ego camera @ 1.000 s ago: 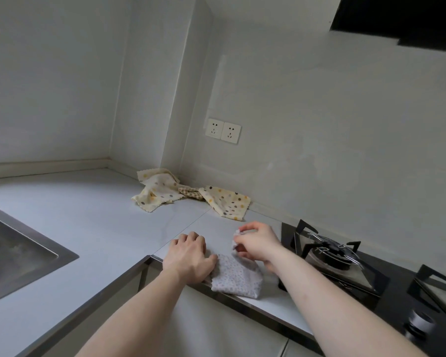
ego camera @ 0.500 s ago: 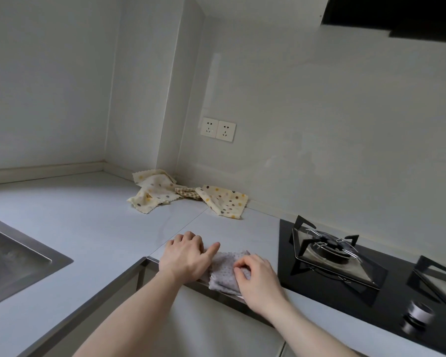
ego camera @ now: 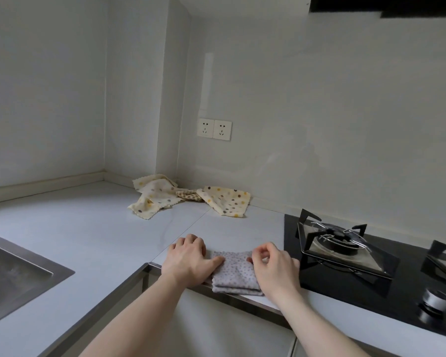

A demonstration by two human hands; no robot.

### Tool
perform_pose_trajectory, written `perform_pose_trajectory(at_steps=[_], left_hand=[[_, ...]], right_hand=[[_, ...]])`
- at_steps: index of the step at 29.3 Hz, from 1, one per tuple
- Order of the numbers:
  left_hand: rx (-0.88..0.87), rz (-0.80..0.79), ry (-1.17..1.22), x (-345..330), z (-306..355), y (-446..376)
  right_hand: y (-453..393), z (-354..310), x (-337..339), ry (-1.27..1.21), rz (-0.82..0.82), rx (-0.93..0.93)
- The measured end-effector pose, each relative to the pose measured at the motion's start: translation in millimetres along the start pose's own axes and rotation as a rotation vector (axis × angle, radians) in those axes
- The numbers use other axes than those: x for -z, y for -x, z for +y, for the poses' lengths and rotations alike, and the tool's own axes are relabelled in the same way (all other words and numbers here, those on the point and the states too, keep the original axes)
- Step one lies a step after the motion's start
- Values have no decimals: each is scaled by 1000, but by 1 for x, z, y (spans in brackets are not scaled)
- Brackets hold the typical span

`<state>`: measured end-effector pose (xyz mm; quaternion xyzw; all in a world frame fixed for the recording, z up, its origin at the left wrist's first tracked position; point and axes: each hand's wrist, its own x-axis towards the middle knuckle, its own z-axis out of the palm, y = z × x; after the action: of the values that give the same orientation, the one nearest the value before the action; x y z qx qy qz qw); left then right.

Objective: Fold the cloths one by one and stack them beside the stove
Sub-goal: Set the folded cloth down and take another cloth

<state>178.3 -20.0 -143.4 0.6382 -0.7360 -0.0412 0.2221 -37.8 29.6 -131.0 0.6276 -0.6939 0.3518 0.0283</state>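
Soft, even daylight fills the room, dim and greyish. A pale sheen streaks the glossy white wall panel (ego camera: 209,81). Straight lines bow near the edges; the round silver stove knob (ego camera: 434,301) smears.

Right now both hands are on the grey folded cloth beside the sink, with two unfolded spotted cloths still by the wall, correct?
Not the sink: the head view shows the grey cloth beside the stove, under the left hand and right hand.

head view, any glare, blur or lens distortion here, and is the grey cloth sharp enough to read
Head view: soft, even light with faint shadows; a pale vertical glare streak on the glossy white wall panel; wide-angle bending shows along the steel sink and counter edges; the silver stove knob is smeared; the folded grey dotted cloth between both hands is sharp, dots readable.
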Motion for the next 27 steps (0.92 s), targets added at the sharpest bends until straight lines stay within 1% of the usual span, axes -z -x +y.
perform_pose_trajectory(at_steps=[2, 4, 7, 9, 10, 14, 17, 19, 23, 25, 27], left_hand=[[6, -5, 2, 0, 1, 0], [21, -48, -4, 1, 3, -2], [87, -195, 19, 12, 11, -12], [121, -247, 48, 13, 18, -17], [121, -230, 56, 10, 22, -18], [65, -68, 107, -2, 24, -13], [30, -79, 157, 0, 24, -13], [8, -95, 147, 1, 24, -13], [12, -99, 165, 4, 26, -13], [42, -118, 251, 4, 23, -14], [72, -118, 448, 3, 18, -15]], right_hand=[[-2, 2, -7, 53, -63, 22], [-4, 2, -9, 69, -117, -2], [-4, 3, -10, 78, -149, -15], [-4, 1, -7, 64, -151, -10], [-4, 1, -6, 49, -146, -10], [-2, -1, -1, -42, -148, -4], [-2, 1, 0, -147, -141, -19], [-2, 3, 0, -220, -128, -34], [-2, 5, 2, -359, -127, -62], [-1, 6, 1, -363, -144, -55], [-1, 6, 1, -331, -159, -46]])
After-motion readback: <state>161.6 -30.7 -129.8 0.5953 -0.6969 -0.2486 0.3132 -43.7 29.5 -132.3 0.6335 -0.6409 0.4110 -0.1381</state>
